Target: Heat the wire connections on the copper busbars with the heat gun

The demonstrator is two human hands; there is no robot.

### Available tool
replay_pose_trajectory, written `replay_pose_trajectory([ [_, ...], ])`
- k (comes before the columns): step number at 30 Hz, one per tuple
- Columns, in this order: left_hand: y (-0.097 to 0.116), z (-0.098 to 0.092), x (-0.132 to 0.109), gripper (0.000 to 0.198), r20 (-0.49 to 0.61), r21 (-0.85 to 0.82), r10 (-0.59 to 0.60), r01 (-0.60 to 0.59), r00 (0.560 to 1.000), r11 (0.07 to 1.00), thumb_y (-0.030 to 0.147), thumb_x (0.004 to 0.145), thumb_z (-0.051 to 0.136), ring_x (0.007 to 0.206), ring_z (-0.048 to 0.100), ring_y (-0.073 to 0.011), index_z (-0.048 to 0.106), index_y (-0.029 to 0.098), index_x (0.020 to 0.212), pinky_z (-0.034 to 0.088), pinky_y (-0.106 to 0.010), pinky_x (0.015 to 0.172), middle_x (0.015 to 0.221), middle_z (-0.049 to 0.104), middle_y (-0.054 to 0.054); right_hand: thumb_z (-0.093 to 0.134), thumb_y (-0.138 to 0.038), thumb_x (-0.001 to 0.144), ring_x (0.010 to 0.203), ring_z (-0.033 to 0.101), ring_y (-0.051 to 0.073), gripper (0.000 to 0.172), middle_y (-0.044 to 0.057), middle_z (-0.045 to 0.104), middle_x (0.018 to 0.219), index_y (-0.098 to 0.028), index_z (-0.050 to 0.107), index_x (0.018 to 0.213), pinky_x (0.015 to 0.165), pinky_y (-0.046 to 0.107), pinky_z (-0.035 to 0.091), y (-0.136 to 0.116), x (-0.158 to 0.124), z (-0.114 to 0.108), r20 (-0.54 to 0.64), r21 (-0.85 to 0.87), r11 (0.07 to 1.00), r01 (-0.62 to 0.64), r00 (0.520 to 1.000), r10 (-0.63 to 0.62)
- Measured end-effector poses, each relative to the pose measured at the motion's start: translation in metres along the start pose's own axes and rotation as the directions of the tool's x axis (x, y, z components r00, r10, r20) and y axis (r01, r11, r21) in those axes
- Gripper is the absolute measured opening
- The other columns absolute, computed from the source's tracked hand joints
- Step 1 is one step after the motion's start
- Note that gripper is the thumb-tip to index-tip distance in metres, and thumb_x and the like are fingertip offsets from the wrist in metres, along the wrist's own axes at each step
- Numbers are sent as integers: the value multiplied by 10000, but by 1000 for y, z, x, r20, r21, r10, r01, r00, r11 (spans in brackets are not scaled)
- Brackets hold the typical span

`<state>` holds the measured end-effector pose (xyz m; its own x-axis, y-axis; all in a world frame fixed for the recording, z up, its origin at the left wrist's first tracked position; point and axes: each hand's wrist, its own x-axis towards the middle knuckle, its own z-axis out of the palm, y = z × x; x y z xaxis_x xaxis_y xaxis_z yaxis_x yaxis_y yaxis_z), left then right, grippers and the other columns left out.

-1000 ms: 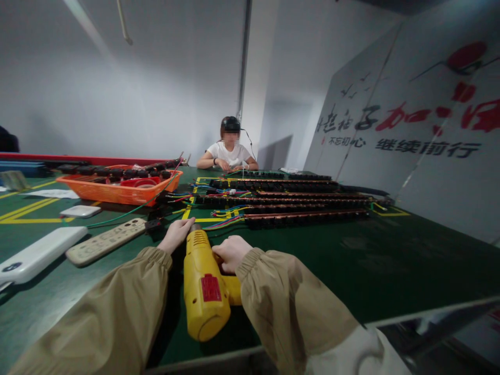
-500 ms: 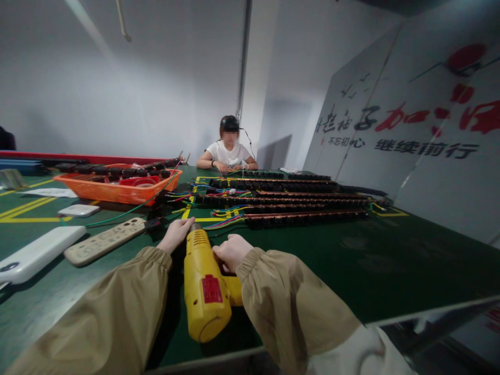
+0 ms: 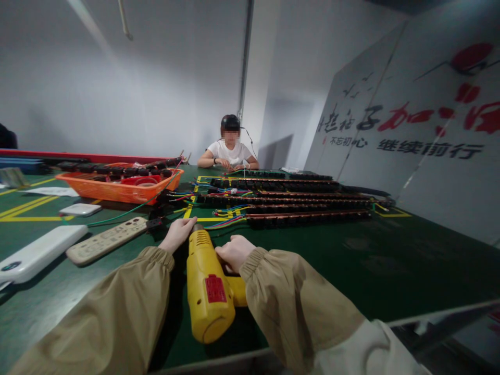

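A yellow heat gun point(image 3: 210, 291) with a red label lies on the green table between my forearms, its nozzle pointing away from me and its handle to the right. My left hand point(image 3: 177, 233) is closed beside the nozzle tip; what its fingers hold, if anything, is hidden. Curled fingers show on my right hand point(image 3: 235, 252), just right of the gun's body and above the handle; I cannot make out what is in them. Past the nozzle, coloured wires point(image 3: 226, 223) run to long black strips with copper-coloured bars point(image 3: 308, 219).
An orange basket point(image 3: 117, 194) of black parts stands at the left. Nearer are a beige power strip point(image 3: 107, 241), a white power bank point(image 3: 42, 252) and a small white box point(image 3: 80, 209). Across the green table point(image 3: 312, 271) sits a person point(image 3: 230, 151) in white.
The whole view has shifted slightly, so the heat gun and both hands appear a little farther right. The person's hands across the table have moved slightly.
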<state>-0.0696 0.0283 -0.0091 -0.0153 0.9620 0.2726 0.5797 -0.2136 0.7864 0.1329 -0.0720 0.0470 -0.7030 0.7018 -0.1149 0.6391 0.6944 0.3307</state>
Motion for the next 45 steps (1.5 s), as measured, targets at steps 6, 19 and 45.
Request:
replay_pose_trajectory([
  [6, 5, 0, -3, 564, -10, 10, -10, 10, 1000, 1000, 617, 689, 420, 653, 531, -195, 676, 114, 664, 356, -263, 607, 606, 612, -48, 506, -390, 889, 885, 575, 148, 262, 39, 605, 968, -178, 570, 1027, 860, 370, 446, 3, -10, 2, 2, 35, 997, -62, 998, 62],
  [19, 2, -2, -4, 505, 17, -9, -3, 3, 1000, 1000, 621, 707, 403, 473, 407, -122, 432, 181, 461, 292, -253, 536, 432, 440, 10, 516, -396, 884, 886, 578, 144, 251, 38, 599, 988, -196, 578, 1021, 799, 327, 474, 14, -16, 12, 63, 174, 976, -133, 990, 124],
  [45, -2, -1, -4, 487, 60, 0, -16, 16, 998, 1000, 599, 736, 395, 492, 455, -129, 479, 176, 509, 318, -246, 559, 470, 487, 7, 535, -360, 879, 884, 580, 156, 277, 43, 586, 998, -148, 559, 1055, 775, 348, 492, 74, -60, 44, 106, 157, 903, -399, 916, 386],
])
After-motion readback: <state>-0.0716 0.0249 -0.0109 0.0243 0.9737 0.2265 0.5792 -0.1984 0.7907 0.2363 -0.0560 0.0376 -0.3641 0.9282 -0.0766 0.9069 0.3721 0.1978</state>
